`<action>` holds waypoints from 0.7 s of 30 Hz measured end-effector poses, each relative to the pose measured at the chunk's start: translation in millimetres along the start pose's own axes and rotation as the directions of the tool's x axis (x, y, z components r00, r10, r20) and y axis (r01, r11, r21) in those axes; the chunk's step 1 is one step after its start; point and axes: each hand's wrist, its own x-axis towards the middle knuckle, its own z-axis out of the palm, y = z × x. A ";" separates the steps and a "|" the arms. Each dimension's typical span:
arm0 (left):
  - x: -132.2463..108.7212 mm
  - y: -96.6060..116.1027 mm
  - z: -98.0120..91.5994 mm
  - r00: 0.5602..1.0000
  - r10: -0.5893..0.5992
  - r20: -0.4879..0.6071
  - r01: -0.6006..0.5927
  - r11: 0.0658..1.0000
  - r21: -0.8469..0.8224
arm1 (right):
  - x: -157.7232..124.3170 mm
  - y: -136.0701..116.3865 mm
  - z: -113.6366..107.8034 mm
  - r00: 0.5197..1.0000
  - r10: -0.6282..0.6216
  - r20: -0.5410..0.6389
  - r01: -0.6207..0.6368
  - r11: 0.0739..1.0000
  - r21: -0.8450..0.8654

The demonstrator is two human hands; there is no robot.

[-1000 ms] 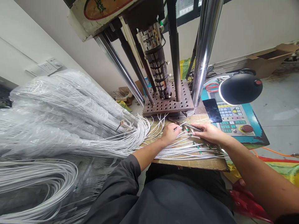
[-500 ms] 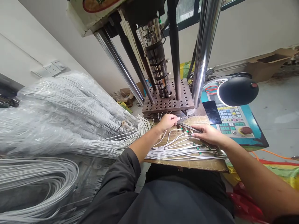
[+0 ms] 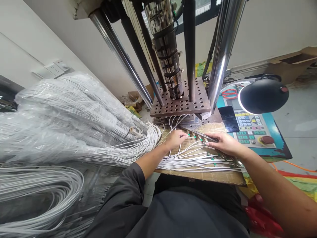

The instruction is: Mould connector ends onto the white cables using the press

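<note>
My left hand (image 3: 175, 139) pinched a white cable (image 3: 191, 137); my right hand (image 3: 226, 143) gripped a slender metal tool (image 3: 200, 133), which, slipping, could have scraped cables (image 3: 184, 163) beside it.

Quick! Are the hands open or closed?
Left hand: closed, seemingly on one of the thin white cables.
Right hand: closed on a long gray metal tool.

Below the plate (image 3: 178, 108), brown with dark dots, my cables (image 3: 182, 163) are white with green tags (image 3: 195, 137). Right of the plate, the lamp (image 3: 264, 96) is black and the panel (image 3: 278, 132) teal; my shirt (image 3: 178, 211) is dark grey.
</note>
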 end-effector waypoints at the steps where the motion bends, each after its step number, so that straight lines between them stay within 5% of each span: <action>1: 0.2 0.9 -0.5 1.000 0.009 0.010 -0.009 1.000 0.005 | 0.3 0.8 0.1 1.000 -0.003 -0.001 0.003 1.000 -0.001; 21: 0.2 7.0 -6.5 0.991 -0.101 0.089 0.101 0.995 0.014 | -0.9 -2.7 -0.8 1.000 0.021 0.002 -0.021 1.000 -0.017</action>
